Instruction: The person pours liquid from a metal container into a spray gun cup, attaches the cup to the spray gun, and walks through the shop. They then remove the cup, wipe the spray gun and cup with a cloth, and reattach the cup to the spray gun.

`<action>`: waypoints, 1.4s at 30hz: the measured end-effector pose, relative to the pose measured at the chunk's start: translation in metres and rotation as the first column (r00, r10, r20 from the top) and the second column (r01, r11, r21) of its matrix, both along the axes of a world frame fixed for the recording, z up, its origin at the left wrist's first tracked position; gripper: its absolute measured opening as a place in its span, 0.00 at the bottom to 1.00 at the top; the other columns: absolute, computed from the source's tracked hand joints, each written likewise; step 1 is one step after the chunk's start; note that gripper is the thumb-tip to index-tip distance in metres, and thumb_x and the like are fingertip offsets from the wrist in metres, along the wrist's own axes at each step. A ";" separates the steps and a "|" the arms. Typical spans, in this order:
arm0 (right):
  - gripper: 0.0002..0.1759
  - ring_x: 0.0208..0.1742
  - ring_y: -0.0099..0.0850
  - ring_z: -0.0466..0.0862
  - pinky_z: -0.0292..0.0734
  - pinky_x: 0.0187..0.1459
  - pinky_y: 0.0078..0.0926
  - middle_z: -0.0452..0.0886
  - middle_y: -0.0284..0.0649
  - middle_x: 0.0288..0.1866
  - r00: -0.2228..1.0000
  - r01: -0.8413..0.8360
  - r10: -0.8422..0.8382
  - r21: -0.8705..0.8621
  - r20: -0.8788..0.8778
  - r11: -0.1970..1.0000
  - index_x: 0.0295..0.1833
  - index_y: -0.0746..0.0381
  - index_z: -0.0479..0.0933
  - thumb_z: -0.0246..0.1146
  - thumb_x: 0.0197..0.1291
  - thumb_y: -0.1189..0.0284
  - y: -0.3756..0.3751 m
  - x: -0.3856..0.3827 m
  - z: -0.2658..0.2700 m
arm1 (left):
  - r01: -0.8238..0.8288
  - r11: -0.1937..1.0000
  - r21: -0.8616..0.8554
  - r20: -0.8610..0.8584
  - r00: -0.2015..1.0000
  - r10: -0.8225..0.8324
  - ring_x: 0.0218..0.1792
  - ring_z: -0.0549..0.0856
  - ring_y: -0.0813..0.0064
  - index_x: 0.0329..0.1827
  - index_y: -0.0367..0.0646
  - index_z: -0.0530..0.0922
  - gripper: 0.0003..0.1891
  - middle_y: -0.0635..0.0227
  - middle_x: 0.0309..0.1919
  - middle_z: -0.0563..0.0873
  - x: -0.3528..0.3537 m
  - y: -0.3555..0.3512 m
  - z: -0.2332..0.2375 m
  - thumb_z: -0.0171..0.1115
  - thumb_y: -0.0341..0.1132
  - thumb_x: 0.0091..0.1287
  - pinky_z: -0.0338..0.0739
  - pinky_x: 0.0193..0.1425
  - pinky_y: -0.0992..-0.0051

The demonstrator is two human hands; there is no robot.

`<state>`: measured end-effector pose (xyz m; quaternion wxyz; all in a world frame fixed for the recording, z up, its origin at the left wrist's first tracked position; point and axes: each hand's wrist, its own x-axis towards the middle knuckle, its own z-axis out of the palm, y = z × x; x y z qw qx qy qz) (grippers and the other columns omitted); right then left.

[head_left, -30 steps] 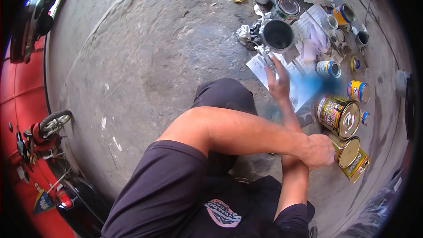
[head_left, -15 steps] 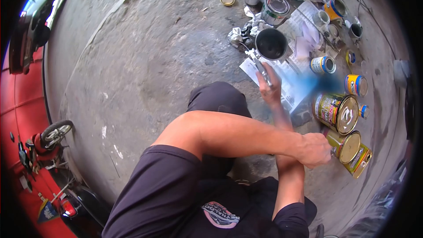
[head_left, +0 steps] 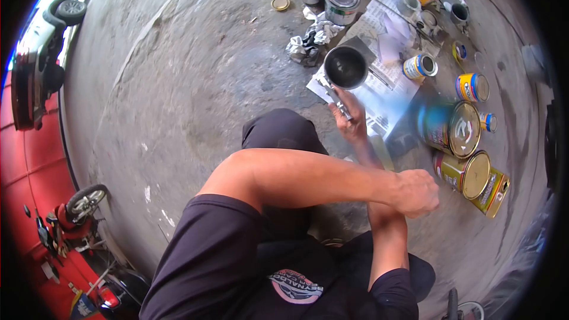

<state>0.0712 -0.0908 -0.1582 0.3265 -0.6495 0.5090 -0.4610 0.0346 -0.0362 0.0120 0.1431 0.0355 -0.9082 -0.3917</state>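
My right hand (head_left: pixel 351 117) is wrapped round a metal spray gun (head_left: pixel 335 96), whose round dark cup (head_left: pixel 345 67) stands over newspaper (head_left: pixel 382 99) on the floor. My left arm crosses over the right forearm. At its end my left hand (head_left: pixel 416 192) is a closed fist, and anything inside it is hidden. Right of the fist lie a can with a gold lid (head_left: pixel 476 175) and a rectangular tin (head_left: pixel 494 194). A larger gold-lidded can (head_left: pixel 464 130) is above them, partly covered by a blue blur.
Crumpled cloth (head_left: pixel 311 41) lies left of the cup. Behind are paint cans (head_left: pixel 342 5) and a loose lid (head_left: pixel 280 3). More small cans (head_left: pixel 472 88) stand at the right. A motorcycle (head_left: pixel 83 207) and a car (head_left: pixel 41 77) are at the far left.
The view has shifted, so the cans and newspaper appear further left and the lower cans higher. My right hand still holds the spray gun, and my left fist remains closed.
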 end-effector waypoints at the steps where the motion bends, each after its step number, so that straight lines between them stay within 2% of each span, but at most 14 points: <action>1: 0.24 0.60 0.52 0.87 0.83 0.61 0.43 0.88 0.52 0.58 0.999 -0.001 0.001 0.010 -0.043 1.000 0.66 0.67 0.83 0.75 0.64 0.79 0.004 -0.006 0.001 | 0.019 1.000 -0.007 0.003 1.000 -0.019 0.38 0.93 0.49 0.32 0.41 0.87 0.08 0.54 0.29 0.90 0.000 0.002 0.002 0.64 0.35 0.62 0.87 0.44 0.54; 7: 0.31 0.61 0.47 0.88 0.84 0.63 0.39 0.89 0.47 0.60 0.987 0.059 -0.059 -0.002 -0.151 0.998 0.70 0.60 0.84 0.79 0.60 0.76 0.055 -0.050 0.019 | 0.109 0.994 -0.007 0.086 0.990 -0.108 0.36 0.91 0.50 0.33 0.40 0.83 0.08 0.56 0.31 0.88 0.002 0.011 0.021 0.66 0.36 0.65 0.85 0.40 0.53; 9: 0.34 0.64 0.45 0.87 0.83 0.65 0.41 0.89 0.46 0.63 0.993 0.089 -0.086 0.041 -0.084 0.995 0.73 0.57 0.83 0.80 0.59 0.74 0.082 -0.069 0.038 | -0.031 0.994 0.102 -0.210 0.976 0.052 0.32 0.87 0.51 0.30 0.40 0.79 0.11 0.58 0.28 0.84 0.003 0.015 0.040 0.70 0.35 0.68 0.81 0.37 0.54; 11: 0.33 0.66 0.46 0.87 0.82 0.66 0.43 0.88 0.46 0.65 0.976 0.202 -0.200 0.020 -0.085 0.979 0.74 0.55 0.82 0.78 0.62 0.73 0.118 -0.083 0.068 | -0.082 0.994 0.068 -0.275 0.957 0.098 0.30 0.85 0.52 0.29 0.40 0.78 0.12 0.59 0.27 0.82 0.001 0.022 0.071 0.71 0.34 0.68 0.79 0.36 0.54; 13: 0.31 0.64 0.48 0.87 0.81 0.67 0.45 0.89 0.48 0.63 0.939 0.214 -0.200 0.019 -0.280 0.977 0.73 0.56 0.82 0.76 0.64 0.73 0.158 -0.107 0.146 | -0.192 0.980 0.044 -0.360 0.912 0.195 0.28 0.83 0.54 0.28 0.39 0.76 0.14 0.60 0.26 0.79 0.003 0.037 0.111 0.73 0.31 0.68 0.75 0.34 0.55; 19: 0.23 0.54 0.56 0.89 0.84 0.57 0.45 0.89 0.56 0.53 0.952 0.303 -0.305 0.199 -0.023 0.932 0.64 0.66 0.84 0.74 0.64 0.75 0.248 -0.163 0.347 | -0.568 0.748 0.342 -0.030 0.789 0.613 0.27 0.84 0.58 0.46 0.35 0.82 0.07 0.59 0.28 0.82 0.057 0.129 0.246 0.67 0.31 0.77 0.77 0.34 0.61; 21: 0.22 0.53 0.56 0.90 0.84 0.55 0.45 0.89 0.57 0.53 0.945 0.319 -0.327 0.227 -0.001 0.920 0.63 0.68 0.84 0.73 0.64 0.75 0.277 -0.164 0.413 | -0.717 0.493 0.493 0.298 0.671 0.679 0.32 0.85 0.68 0.60 0.35 0.78 0.13 0.59 0.35 0.84 0.066 0.133 0.290 0.65 0.33 0.81 0.80 0.39 0.64; 23: 0.20 0.48 0.57 0.90 0.85 0.52 0.45 0.89 0.56 0.50 0.915 0.402 -0.396 0.246 -0.075 0.882 0.59 0.69 0.85 0.73 0.62 0.75 0.304 -0.162 0.481 | -0.733 0.547 0.405 0.422 0.680 0.599 0.36 0.84 0.73 0.67 0.38 0.75 0.17 0.62 0.40 0.85 0.069 0.123 0.325 0.60 0.40 0.85 0.82 0.43 0.67; 25: 0.19 0.47 0.57 0.90 0.85 0.50 0.45 0.89 0.57 0.49 0.906 0.420 -0.416 0.263 -0.075 0.868 0.58 0.69 0.85 0.74 0.61 0.75 0.321 -0.152 0.559 | -0.588 0.390 0.709 0.418 0.796 0.438 0.36 0.84 0.73 0.65 0.40 0.76 0.20 0.66 0.38 0.84 0.069 0.125 0.349 0.54 0.48 0.88 0.80 0.41 0.67; 27: 0.19 0.47 0.58 0.90 0.85 0.49 0.45 0.89 0.57 0.48 0.905 0.424 -0.423 0.220 -0.055 0.879 0.58 0.69 0.85 0.74 0.61 0.75 0.331 -0.139 0.632 | -0.519 0.397 0.757 0.414 0.851 0.324 0.34 0.81 0.77 0.62 0.40 0.77 0.22 0.72 0.36 0.82 0.067 0.126 0.415 0.50 0.53 0.89 0.80 0.39 0.71; 29: 0.20 0.49 0.58 0.91 0.85 0.52 0.46 0.89 0.57 0.50 0.904 0.425 -0.421 0.234 -0.069 0.874 0.58 0.69 0.85 0.73 0.61 0.76 0.346 -0.121 0.690 | -0.482 0.232 0.845 0.464 0.876 0.132 0.31 0.78 0.81 0.58 0.41 0.78 0.22 0.73 0.33 0.79 0.070 0.136 0.463 0.51 0.53 0.89 0.76 0.35 0.74; 36: 0.25 0.58 0.56 0.91 0.84 0.62 0.44 0.90 0.58 0.59 0.871 0.490 -0.480 0.274 -0.105 0.828 0.64 0.70 0.84 0.72 0.61 0.76 0.382 -0.054 0.810 | -0.388 0.313 0.867 0.406 0.914 0.007 0.25 0.74 0.83 0.48 0.42 0.81 0.24 0.76 0.29 0.77 0.123 0.128 0.608 0.57 0.57 0.84 0.69 0.28 0.75; 39: 0.26 0.59 0.53 0.91 0.84 0.63 0.43 0.90 0.59 0.59 0.842 0.532 -0.537 0.245 -0.052 0.810 0.65 0.71 0.84 0.72 0.60 0.77 0.375 -0.016 0.854 | -0.373 0.251 0.893 0.404 0.911 -0.085 0.25 0.75 0.83 0.50 0.44 0.82 0.23 0.76 0.30 0.78 0.146 0.126 0.618 0.57 0.58 0.83 0.68 0.27 0.75; 42: 0.26 0.59 0.51 0.92 0.84 0.63 0.42 0.90 0.59 0.58 0.844 0.536 -0.520 0.228 -0.131 0.813 0.65 0.71 0.84 0.72 0.61 0.77 0.372 0.019 0.881 | -0.336 0.348 0.875 0.382 0.921 -0.071 0.27 0.78 0.75 0.51 0.41 0.82 0.22 0.71 0.29 0.79 0.166 0.126 0.605 0.57 0.54 0.83 0.73 0.31 0.71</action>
